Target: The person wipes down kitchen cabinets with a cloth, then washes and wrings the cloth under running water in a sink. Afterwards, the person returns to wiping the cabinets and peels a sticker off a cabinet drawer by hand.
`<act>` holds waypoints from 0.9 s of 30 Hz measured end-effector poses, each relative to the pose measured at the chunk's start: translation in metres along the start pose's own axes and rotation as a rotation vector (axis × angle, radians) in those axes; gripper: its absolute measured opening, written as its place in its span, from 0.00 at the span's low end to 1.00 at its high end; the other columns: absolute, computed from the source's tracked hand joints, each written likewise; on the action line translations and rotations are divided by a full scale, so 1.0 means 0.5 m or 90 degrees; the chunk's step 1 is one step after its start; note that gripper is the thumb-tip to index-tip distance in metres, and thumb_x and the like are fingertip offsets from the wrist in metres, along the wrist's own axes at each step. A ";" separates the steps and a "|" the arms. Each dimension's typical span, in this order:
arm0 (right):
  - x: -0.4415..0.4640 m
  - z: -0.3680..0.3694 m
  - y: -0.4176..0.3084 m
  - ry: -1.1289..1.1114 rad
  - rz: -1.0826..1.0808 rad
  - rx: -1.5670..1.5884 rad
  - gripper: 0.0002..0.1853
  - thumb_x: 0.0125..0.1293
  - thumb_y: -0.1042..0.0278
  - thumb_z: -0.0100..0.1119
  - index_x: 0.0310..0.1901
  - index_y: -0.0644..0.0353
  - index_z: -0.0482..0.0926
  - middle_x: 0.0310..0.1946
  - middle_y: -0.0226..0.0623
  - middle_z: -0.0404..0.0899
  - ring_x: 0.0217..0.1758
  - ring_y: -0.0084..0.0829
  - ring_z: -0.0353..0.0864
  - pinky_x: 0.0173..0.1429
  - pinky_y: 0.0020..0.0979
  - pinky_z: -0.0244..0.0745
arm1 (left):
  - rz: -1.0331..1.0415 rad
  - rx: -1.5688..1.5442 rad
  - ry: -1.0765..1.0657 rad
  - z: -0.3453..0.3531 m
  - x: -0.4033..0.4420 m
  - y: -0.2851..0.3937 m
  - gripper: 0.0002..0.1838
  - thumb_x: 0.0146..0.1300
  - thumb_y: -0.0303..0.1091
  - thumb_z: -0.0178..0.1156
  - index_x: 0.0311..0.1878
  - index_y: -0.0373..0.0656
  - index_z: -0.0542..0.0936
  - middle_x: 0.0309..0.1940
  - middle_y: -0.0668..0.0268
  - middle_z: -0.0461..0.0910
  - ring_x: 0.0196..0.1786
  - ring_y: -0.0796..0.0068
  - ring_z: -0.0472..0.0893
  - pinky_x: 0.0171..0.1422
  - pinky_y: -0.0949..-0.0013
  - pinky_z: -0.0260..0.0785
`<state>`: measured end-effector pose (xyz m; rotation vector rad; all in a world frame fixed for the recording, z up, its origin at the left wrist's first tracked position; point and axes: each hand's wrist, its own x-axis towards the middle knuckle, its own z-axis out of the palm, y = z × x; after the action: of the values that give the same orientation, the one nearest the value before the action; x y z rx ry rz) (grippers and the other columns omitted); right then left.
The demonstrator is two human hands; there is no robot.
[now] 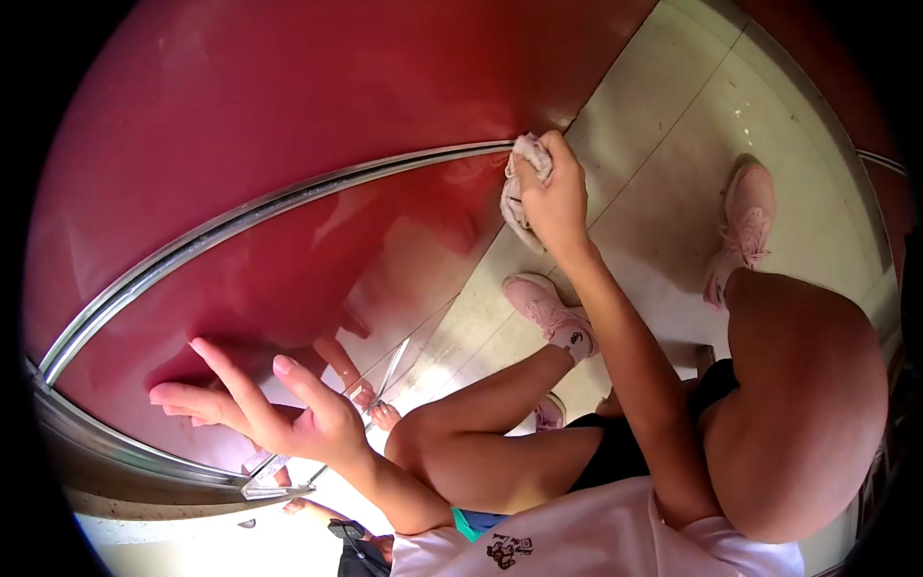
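My right hand (561, 197) is closed around a crumpled whitish cloth (525, 192). The cloth meets the far end of a metal trim strip (260, 213) that crosses a glossy red panel (317, 87). My left hand (269, 409) is spread out with its fingers apart, near the lower part of the red surface. Whether its fingertips touch the surface I cannot tell. Nothing is held in that hand.
My bent legs and pink shoes (748, 207) rest on the tiled floor (654, 183) at the right. Another metal strip (144, 452) runs along the panel's lower left edge. Part of another person in dark clothing (358, 556) shows at the bottom.
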<state>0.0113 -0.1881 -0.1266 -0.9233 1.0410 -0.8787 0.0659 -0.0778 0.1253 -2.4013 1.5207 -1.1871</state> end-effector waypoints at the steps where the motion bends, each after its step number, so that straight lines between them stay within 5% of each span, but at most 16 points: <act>1: 0.007 -0.005 0.000 -0.002 0.026 -0.052 0.05 0.57 0.77 0.58 0.36 0.59 0.74 0.33 0.41 0.78 0.39 0.45 0.79 0.43 0.42 0.73 | -0.002 0.004 -0.004 -0.001 0.000 0.000 0.28 0.67 0.44 0.55 0.70 0.50 0.70 0.77 0.51 0.49 0.80 0.49 0.44 0.79 0.44 0.29; 6: -0.035 0.016 -0.115 0.008 -0.165 -0.056 0.08 0.56 0.75 0.61 0.38 0.59 0.74 0.35 0.41 0.75 0.39 0.47 0.78 0.41 0.43 0.73 | 0.023 -0.009 -0.014 0.000 -0.003 -0.006 0.28 0.67 0.43 0.55 0.70 0.49 0.70 0.77 0.50 0.49 0.80 0.50 0.44 0.79 0.44 0.29; 14: -0.023 0.019 -0.092 -0.032 -0.137 0.013 0.11 0.54 0.75 0.63 0.39 0.60 0.75 0.37 0.41 0.76 0.41 0.47 0.79 0.41 0.44 0.73 | -0.003 0.005 -0.002 0.006 -0.002 -0.001 0.27 0.68 0.42 0.55 0.70 0.52 0.70 0.77 0.50 0.47 0.80 0.53 0.42 0.79 0.44 0.29; 18: 0.031 -0.018 0.055 0.022 0.070 -0.037 0.04 0.61 0.73 0.58 0.36 0.62 0.76 0.30 0.39 0.78 0.33 0.37 0.79 0.39 0.38 0.74 | -0.003 0.022 -0.005 0.009 -0.001 0.002 0.27 0.68 0.41 0.55 0.70 0.54 0.70 0.77 0.50 0.47 0.80 0.53 0.42 0.79 0.43 0.28; 20: 0.070 -0.043 0.120 0.063 0.243 0.172 0.04 0.65 0.72 0.56 0.35 0.62 0.76 0.29 0.35 0.80 0.32 0.29 0.79 0.38 0.33 0.73 | -0.004 -0.003 0.002 0.013 -0.002 0.004 0.27 0.68 0.41 0.55 0.70 0.54 0.70 0.77 0.50 0.46 0.80 0.52 0.41 0.79 0.42 0.27; 23: 0.109 -0.059 0.223 0.010 0.200 0.061 0.05 0.66 0.73 0.55 0.36 0.65 0.76 0.32 0.35 0.81 0.34 0.26 0.79 0.38 0.31 0.74 | 0.022 -0.026 0.012 0.019 -0.001 -0.004 0.26 0.67 0.41 0.55 0.69 0.54 0.71 0.77 0.51 0.45 0.80 0.50 0.41 0.78 0.40 0.26; 26: 0.070 -0.024 0.154 0.066 0.197 0.126 0.06 0.67 0.72 0.55 0.38 0.65 0.77 0.34 0.38 0.82 0.34 0.26 0.80 0.37 0.31 0.74 | 0.010 -0.022 0.014 0.019 -0.003 -0.003 0.26 0.68 0.41 0.55 0.69 0.54 0.71 0.77 0.50 0.45 0.80 0.49 0.42 0.78 0.39 0.26; 27: 0.045 -0.036 0.078 -0.042 0.158 0.087 0.10 0.66 0.69 0.56 0.45 0.66 0.79 0.40 0.44 0.82 0.41 0.33 0.83 0.44 0.34 0.76 | 0.007 -0.021 0.008 0.016 -0.003 -0.003 0.26 0.68 0.41 0.55 0.69 0.54 0.71 0.77 0.49 0.46 0.80 0.49 0.42 0.78 0.39 0.26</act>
<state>0.0062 -0.1983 -0.1737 -0.6865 1.0007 -0.6982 0.0719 -0.0784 0.1195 -2.4071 1.5672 -1.1862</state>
